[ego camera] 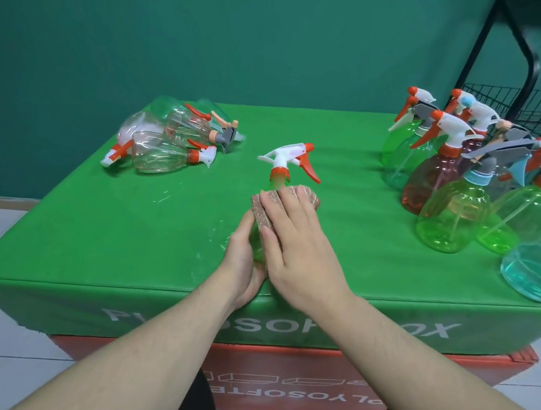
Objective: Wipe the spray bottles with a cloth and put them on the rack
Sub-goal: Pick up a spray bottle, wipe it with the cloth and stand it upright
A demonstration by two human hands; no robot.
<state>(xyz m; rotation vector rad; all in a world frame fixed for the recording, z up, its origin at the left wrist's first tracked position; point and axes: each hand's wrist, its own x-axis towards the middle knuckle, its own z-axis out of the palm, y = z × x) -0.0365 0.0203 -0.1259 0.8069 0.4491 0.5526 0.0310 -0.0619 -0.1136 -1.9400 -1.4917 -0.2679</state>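
green table cover [88, 233], partial "polyosofte" box [273, 389]

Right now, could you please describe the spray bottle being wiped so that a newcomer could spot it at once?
Start at the green-covered table and look to its near middle, between the pile of lying bottles at far left and the standing bottles at right. There the left hand holds the green bottle while the right hand presses a brown cloth on it. It alone is being held.
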